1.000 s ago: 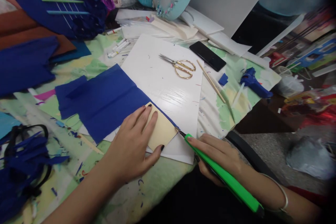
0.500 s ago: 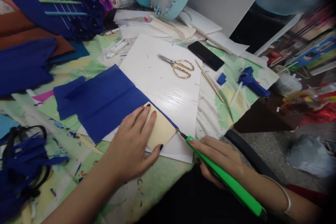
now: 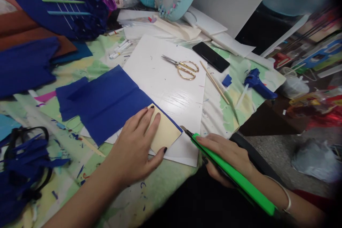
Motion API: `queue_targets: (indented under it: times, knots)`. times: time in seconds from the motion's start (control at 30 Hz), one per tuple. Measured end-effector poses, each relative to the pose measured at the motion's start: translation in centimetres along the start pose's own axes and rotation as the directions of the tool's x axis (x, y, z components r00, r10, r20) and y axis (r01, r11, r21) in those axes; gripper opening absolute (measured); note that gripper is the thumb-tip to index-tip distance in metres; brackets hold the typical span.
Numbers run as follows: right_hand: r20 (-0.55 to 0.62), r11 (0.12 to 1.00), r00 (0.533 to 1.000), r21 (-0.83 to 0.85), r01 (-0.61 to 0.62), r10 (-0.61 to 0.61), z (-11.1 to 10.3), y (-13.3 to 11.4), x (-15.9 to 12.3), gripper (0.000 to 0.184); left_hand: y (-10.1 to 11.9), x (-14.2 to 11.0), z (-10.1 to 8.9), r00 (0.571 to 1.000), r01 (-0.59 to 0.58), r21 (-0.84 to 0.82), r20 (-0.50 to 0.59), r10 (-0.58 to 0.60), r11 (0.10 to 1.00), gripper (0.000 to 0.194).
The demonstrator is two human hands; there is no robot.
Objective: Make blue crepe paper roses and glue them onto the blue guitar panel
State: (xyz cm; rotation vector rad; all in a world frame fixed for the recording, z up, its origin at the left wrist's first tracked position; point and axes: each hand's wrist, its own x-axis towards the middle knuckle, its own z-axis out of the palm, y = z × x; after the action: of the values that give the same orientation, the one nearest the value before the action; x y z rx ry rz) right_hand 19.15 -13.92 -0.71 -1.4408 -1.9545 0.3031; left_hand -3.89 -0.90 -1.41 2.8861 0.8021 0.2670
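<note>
My left hand [image 3: 137,144] lies with fingers stretched out, pressing down a pale yellow piece of card [image 3: 167,131]. Under the card is dark blue crepe-like paper [image 3: 109,99], with a thin blue strip showing along the card's upper right edge. In my right hand [image 3: 227,153] is a green utility knife [image 3: 235,178], its blade out and pointing at the card's right corner. The blade tip appears just off the blue strip. A white board [image 3: 184,94] lies beneath the paper and card.
Gold-handled scissors [image 3: 184,69] lie on the board. Beyond its right edge are a black phone [image 3: 211,56], a wooden stick [image 3: 213,82] and a blue glue gun [image 3: 259,84]. Blue scraps [image 3: 24,167] heap at the left. Decorated round pieces [image 3: 61,3] stand behind.
The knife in my right hand has shifted slightly up and right, its tip coming away from the card's corner. My left hand stays pressed on the card.
</note>
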Motion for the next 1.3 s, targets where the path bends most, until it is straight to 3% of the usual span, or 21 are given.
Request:
queue_targets:
  times: [0.23, 0.47, 1.3]
  knots:
    - [0.020, 0.997, 0.997, 0.010, 0.072, -0.072, 1.3, 0.7, 2.6, 0.053, 0.1, 0.0, 0.0, 1.000, 0.013, -0.015, 0.004, -0.013, 1.000, 0.077]
    - [-0.005, 0.998, 0.998, 0.011, 0.060, -0.060, 2.0, 1.6, 2.1, 0.054, 0.0, 0.1, -0.1, 1.000, 0.010, -0.021, 0.000, -0.010, 1.000, 0.075]
    - [0.014, 0.997, 0.997, -0.028, 0.071, -0.070, 1.6, 0.9, 2.7, 0.051, -0.1, -0.1, 0.2, 1.000, 0.003, -0.005, 0.020, -0.003, 1.000, 0.070]
